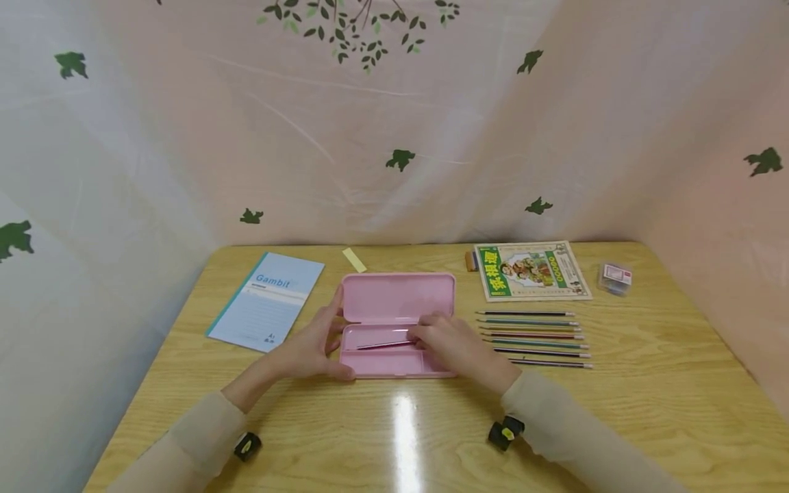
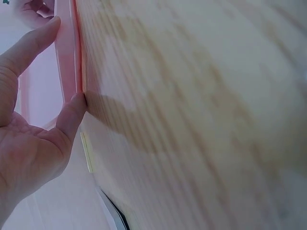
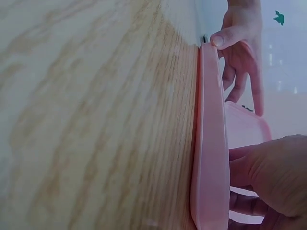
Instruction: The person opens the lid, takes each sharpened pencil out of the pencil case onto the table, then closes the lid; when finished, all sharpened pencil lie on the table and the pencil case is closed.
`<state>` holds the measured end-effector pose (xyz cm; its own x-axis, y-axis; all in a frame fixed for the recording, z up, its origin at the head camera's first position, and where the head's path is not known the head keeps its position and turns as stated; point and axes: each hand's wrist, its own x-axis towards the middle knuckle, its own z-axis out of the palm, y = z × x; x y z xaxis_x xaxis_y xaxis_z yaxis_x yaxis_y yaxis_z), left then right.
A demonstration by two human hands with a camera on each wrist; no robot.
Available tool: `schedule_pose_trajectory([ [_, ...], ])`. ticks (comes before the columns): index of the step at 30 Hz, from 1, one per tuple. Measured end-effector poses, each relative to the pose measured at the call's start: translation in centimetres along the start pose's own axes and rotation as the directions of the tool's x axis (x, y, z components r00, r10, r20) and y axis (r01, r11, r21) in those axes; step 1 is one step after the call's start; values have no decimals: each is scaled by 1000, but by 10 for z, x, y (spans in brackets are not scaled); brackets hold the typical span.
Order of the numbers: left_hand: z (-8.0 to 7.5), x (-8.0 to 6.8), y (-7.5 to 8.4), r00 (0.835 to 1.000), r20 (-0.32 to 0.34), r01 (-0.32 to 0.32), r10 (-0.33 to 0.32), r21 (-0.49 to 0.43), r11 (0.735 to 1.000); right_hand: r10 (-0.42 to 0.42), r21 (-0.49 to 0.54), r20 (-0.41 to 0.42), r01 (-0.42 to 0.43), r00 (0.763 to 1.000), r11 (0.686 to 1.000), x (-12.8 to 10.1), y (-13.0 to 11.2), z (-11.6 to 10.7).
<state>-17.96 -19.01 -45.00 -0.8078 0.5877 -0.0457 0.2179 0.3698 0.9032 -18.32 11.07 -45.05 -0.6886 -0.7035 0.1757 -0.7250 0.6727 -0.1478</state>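
A pink pencil case lies with its lid raised toward the back. My left hand rests against its left side, thumb touching the front corner and the fairly straight fingers spread toward the lid. In the left wrist view, the thumb and a fingertip touch the case's pink wall. Inside the back compartment, my right hand pinches the right end of a dark pencil. The right wrist view shows the right hand behind the case's front wall; that wall hides the pencil and fingertips there.
Several pencils lie in a row right of the case. Behind them are an illustrated booklet, a small brown-and-blue block and a small clear box. A blue notebook and a yellow strip lie to the left.
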Motion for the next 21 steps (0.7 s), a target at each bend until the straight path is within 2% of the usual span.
schedule_pose_trajectory([
  [4,1,1,0,1000,0,4,-4,0,1000,-54,-82,-13,53,998,995,-3,0,-1],
  [7,1,1,-1,1000,-5,-7,7,0,1000,-59,-87,-27,56,998,995,-4,0,0],
  [12,1,2,-1,1000,-11,-12,12,12,1000,-25,-51,-23,24,999,998,-3,1,-3],
  [18,1,2,-1,1000,-8,-10,10,10,1000,37,54,18,-38,999,998,-2,3,-9],
  [21,1,2,-1,1000,-7,-13,13,12,1000,47,66,17,-48,999,997,-2,4,-10],
])
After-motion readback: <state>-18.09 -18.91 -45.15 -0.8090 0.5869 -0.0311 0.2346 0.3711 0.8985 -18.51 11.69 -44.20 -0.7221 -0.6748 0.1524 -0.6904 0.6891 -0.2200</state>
